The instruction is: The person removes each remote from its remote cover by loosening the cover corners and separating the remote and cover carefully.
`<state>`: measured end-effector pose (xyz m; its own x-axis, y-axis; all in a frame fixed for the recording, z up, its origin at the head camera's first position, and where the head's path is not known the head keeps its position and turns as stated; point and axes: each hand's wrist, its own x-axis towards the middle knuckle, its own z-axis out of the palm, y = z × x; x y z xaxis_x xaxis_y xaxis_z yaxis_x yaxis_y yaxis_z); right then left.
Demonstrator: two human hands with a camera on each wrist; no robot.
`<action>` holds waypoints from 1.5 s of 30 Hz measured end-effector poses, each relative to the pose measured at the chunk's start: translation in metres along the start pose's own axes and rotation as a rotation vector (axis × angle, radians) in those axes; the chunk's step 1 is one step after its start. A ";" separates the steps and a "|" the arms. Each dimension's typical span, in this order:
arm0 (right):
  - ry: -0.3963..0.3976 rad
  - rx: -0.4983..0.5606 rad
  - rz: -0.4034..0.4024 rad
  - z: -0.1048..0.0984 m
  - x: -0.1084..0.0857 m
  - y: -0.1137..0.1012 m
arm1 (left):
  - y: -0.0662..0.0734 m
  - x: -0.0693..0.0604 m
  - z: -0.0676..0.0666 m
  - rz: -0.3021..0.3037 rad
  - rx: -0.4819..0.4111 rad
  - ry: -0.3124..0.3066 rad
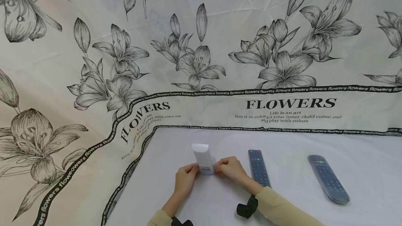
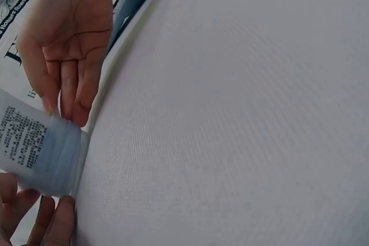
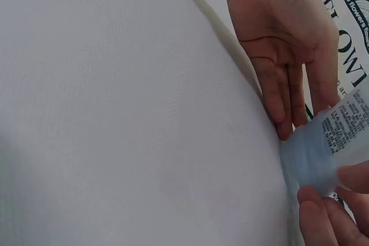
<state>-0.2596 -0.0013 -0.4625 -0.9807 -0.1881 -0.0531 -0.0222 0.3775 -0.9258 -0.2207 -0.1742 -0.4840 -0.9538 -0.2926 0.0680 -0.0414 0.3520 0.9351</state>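
A white squeeze tube (image 1: 203, 158) with a light blue cap (image 2: 56, 156) stands upright, cap down, on the white-covered table (image 1: 157, 170). Small dark print covers part of the tube's side in both wrist views. From the left, my left hand (image 1: 186, 178) holds its lower part between thumb and fingers. My right hand (image 1: 232, 169) grips the opposite side low down, its fingertips at the cap. Close to my right forearm lies a dark blue remote control (image 1: 259, 168), partly hidden by that arm.
Another remote control (image 1: 328, 179) lies farther right on the table. Behind and to the left hangs a flower-printed cloth (image 1: 204, 111) with black lettered borders. Black wrist devices (image 1: 247, 208) sit on both forearms.
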 end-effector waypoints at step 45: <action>0.220 -0.144 -0.300 -0.003 0.003 -0.011 | 0.024 0.025 -0.006 -0.057 -0.346 -0.209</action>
<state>-0.2628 -0.0031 -0.4512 -0.9442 -0.1163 0.3081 -0.3261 0.4615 -0.8250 -0.2433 -0.1788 -0.4576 -0.9943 -0.1037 -0.0256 -0.0268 0.0097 0.9996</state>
